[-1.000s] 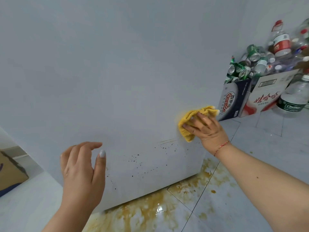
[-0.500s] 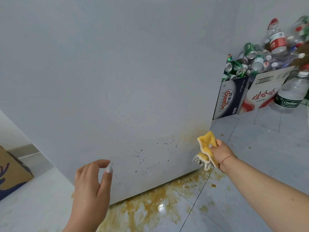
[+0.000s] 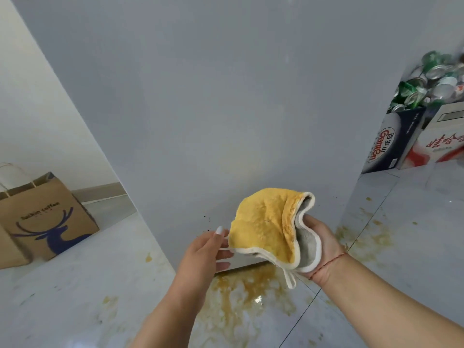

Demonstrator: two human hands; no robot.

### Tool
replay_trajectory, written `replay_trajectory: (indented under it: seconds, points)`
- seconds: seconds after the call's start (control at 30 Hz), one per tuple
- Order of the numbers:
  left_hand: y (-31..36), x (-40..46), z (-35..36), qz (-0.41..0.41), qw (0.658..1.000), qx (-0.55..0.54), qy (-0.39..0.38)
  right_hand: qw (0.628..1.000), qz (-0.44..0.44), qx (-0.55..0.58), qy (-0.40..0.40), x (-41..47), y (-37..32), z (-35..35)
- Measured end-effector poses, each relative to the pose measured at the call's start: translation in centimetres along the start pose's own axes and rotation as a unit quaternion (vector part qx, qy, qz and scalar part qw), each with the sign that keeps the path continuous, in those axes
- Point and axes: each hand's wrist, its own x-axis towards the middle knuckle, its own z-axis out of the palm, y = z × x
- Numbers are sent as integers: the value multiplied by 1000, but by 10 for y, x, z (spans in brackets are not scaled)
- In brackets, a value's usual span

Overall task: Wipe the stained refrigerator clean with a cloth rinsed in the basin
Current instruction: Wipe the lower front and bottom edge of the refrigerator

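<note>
the yellow cloth (image 3: pixel 266 222) hung limp and light, probably damp, just off the refrigerator (image 3: pixel 200 109), my right hand (image 3: pixel 319 247) cupping its folded edge while my left hand (image 3: pixel 200 254) pinched the free hem, the best hold.

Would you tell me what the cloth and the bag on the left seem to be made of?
Cloth: apparently soft microfibre or terry, yellow fuzzy face, grey back, pale stitched edging. Bag: likely brown kraft paper, matte, creased, with twisted handles.
</note>
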Motion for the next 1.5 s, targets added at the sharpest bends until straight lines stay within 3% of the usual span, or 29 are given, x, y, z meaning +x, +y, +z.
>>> replay_trajectory:
  seconds: [0.13,0.2,0.3,0.37,0.47,0.57,0.63,0.73,0.83,0.97,1.13,1.2,1.23,1.3,1.33,1.43,1.5]
  points:
    - [-1,2,-6,-12,998,-53,-12,994,58,84,-25,11,14,-4]
    - [0,3,-10,4,999,-39,17,993,68,95,22,17,18,0]
    - [1,6,-21,25,998,-44,35,985,132,13,110,23,26,6]
    - [4,8,-26,25,996,-84,15,980,169,-29,105,24,27,6]
    - [10,10,-36,6,978,-203,-47,973,161,-144,80,24,26,7]
    - [13,8,-48,-15,955,-267,-127,912,125,-379,92,22,23,7]
    - [13,7,-51,-21,945,-277,-173,868,115,-480,50,23,20,9]
    - [13,1,-50,-25,932,-254,-257,843,133,-518,-49,29,17,11]
    - [16,-4,-47,-24,881,-247,-404,850,162,-482,-135,29,25,16]
    - [7,-3,-60,-37,943,-133,-304,839,185,-493,-140,30,38,5]
    - [6,-1,-84,-35,959,-132,-247,723,158,-658,-137,31,24,-22]
    - [5,0,-92,-41,974,-96,-204,668,160,-716,-122,28,17,-29]
    - [3,2,-94,-40,982,-61,-172,659,160,-729,-96,26,13,-29]
    - [-2,6,-93,-31,994,10,-103,681,127,-720,-41,28,8,-26]
    - [-5,9,-91,-29,996,36,-75,709,101,-697,-14,30,7,-25]
    - [-18,17,-75,-37,998,44,-24,862,69,-497,76,35,15,-17]
    - [-25,18,-58,-40,998,38,-7,905,57,-402,124,36,27,-8]
